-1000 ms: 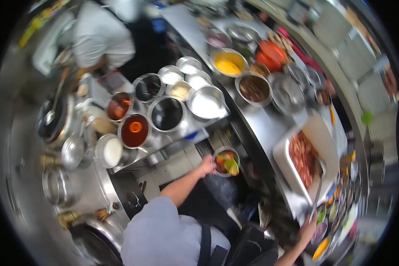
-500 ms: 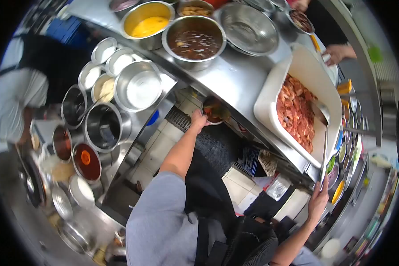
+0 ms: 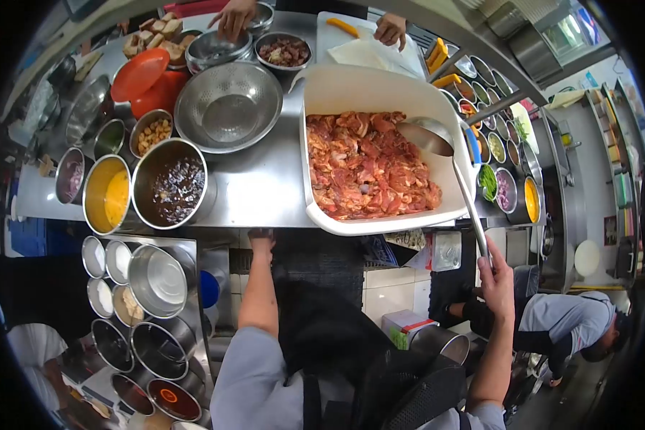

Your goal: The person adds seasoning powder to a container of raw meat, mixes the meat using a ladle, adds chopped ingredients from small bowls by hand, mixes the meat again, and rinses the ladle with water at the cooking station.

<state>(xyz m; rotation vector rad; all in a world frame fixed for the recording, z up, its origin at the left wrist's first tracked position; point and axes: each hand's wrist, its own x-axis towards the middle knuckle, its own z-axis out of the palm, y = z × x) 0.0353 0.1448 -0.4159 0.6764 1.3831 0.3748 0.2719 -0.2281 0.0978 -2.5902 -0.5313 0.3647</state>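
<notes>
My right hand (image 3: 497,279) is closed around the long handle of a metal ladle (image 3: 428,136). The ladle's bowl rests against the raw sliced meat (image 3: 369,168), at the right side of a deep white plastic tub (image 3: 380,228). My left hand (image 3: 261,240) reaches in at the front edge of the steel counter (image 3: 254,190). Its fingers are hidden beneath that edge, so I cannot see what they hold. On the counter above it stand a pot of dark sauce (image 3: 172,192) and a perforated steel bowl (image 3: 228,107).
A pot of yellow liquid (image 3: 109,193) stands left of the sauce. Side-counter bowls (image 3: 158,279) are at lower left. Another person's hands (image 3: 233,18) work across the counter by a cutting board (image 3: 333,44). A person (image 3: 562,322) bends over at right. Ingredient tins (image 3: 505,190) line the right.
My view has turned, and the white tub now sits nearer the middle. The metal container of food by my left hand has gone out of sight under the counter. My right hand keeps the ladle.
</notes>
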